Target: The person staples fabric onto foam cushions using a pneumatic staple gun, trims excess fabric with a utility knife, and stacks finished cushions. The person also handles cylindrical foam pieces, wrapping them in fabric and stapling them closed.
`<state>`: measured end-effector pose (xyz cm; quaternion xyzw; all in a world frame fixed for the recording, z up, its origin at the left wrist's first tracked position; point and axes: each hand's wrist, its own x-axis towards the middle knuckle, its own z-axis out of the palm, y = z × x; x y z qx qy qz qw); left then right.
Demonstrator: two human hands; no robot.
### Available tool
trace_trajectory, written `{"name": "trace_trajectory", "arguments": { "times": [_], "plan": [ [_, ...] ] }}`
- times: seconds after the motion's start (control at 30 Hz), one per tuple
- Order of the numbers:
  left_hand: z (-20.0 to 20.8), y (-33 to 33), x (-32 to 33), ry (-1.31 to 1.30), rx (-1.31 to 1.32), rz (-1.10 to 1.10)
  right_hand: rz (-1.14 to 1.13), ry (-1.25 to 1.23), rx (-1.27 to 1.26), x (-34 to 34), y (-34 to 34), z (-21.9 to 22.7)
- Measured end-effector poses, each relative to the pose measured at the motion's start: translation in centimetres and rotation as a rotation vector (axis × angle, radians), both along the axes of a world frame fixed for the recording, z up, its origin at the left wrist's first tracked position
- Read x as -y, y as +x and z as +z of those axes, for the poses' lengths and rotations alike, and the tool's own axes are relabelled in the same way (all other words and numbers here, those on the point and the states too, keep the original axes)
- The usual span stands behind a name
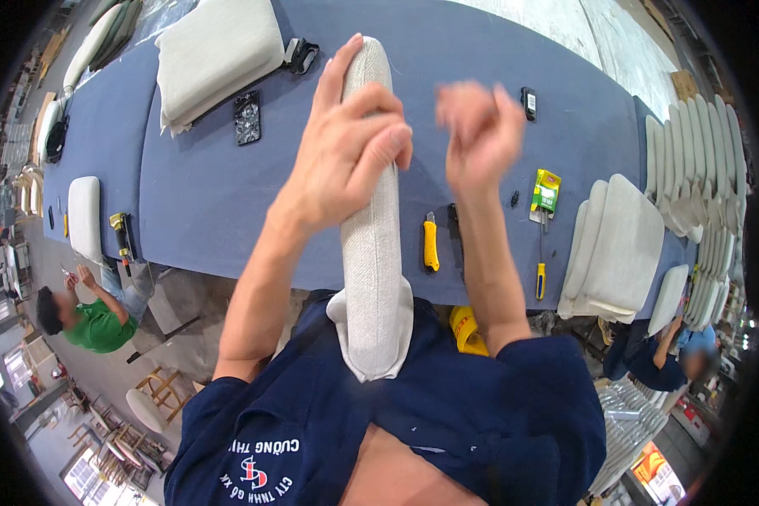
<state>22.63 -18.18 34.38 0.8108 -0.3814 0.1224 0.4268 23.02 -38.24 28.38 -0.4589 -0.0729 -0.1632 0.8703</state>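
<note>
A light grey fabric-covered cushion (371, 253) stands on its narrow edge, pointing away from me. Its near end, with loose fabric flaps, rests against my shirt. My left hand (346, 152) grips the far part from the left, fingers over the top. To the right of the cushion and apart from it, my right hand (479, 126) is raised over the table. Its curled fingers are smeared by motion, so what they hold, if anything, does not show. Below that hand, near the table's front edge, lies a yellow utility knife (431, 242).
The blue table (202, 219) also bears folded grey fabric (219, 63), a black phone (247, 118), a yellow-handled screwdriver (540, 274) and a green-yellow packet (546, 192). Stacked cushions (611, 244) stand at the right. A person in green (101, 325) sits at the left.
</note>
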Motion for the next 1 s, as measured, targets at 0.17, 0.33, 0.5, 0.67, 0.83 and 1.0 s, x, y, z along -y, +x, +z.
{"name": "trace_trajectory", "arguments": {
  "times": [0.17, 0.33, 0.5, 0.67, 0.83, 1.0],
  "plan": [
    [1.0, -6.5, 0.1, 0.066, -0.135, -0.082, 0.111, -0.68, 0.053, -4.0, 11.0, 3.1],
    [1.1, -13.8, -3.3, -0.019, -0.303, -0.373, 0.46, -1.032, -0.072, -5.2, 10.6, 3.9],
    [-1.8, -13.1, -5.5, -0.684, -0.332, -0.036, 0.174, -0.848, 0.332, -5.1, 7.6, 4.0],
    [-1.3, -2.6, -7.7, -0.647, -0.188, 0.294, 0.002, -0.888, 0.605, -7.7, -1.3, 3.2],
    [1.1, 5.7, -3.1, -0.25, -0.154, 0.151, 0.242, -0.679, 0.555, -9.0, -9.9, 3.3],
    [0.8, 7.2, -0.4, 0.191, -0.15, 0.05, 0.328, -0.672, 0.474, -5.4, -17.0, 3.9]
  ]
}}
